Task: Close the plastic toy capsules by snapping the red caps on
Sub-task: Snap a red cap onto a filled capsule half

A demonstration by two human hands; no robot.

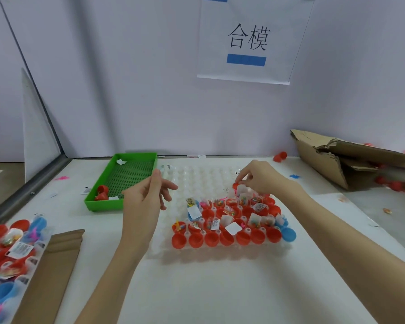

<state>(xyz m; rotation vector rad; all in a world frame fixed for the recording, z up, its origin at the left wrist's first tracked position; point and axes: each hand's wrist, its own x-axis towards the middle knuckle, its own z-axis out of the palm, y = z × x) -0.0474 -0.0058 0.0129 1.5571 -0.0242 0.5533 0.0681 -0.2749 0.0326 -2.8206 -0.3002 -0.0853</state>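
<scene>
The desk (220, 288) is carrying a clear pocketed tray (197, 181) near its middle, whose near rows are holding open red capsule halves (225, 237) with toys and paper slips. The right hand (262, 177) is reaching over the tray's far right part, its fingers (242, 177) pinching a red cap (235, 186) just above a filled capsule. The left hand (145, 202) is hovering beside the tray's left edge, fingers loosely spread, holding nothing. The cap probably wants seating squarely, slip tucked inside, then pressing straight down.

wall sign (248, 40) — "合模", small labels unreadable
</scene>
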